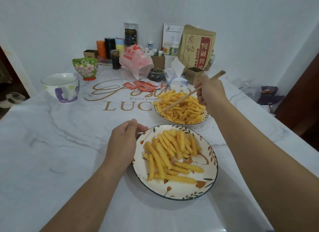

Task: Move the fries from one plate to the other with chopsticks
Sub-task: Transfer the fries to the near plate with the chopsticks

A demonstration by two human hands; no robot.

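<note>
Two plates of crinkle-cut fries stand on the marble-patterned table. The near plate (174, 192), white with leaf and flower prints, carries a loose pile of fries (170, 150). The far plate (203, 120) is heaped with fries (183, 109). My right hand (209, 91) grips a pair of wooden chopsticks (179, 101) above the far plate, their tips down among the fries at its left side. My left hand (124, 142) rests at the left rim of the near plate, fingers curled on the edge.
Ketchup sachets (145, 85) lie behind the far plate. A tissue pack (176, 78), a brown paper bag (196, 46), a plastic bag (136, 60), bottles and jars crowd the back. A white mug (60, 86) and a flowered bowl (85, 67) stand at the left.
</note>
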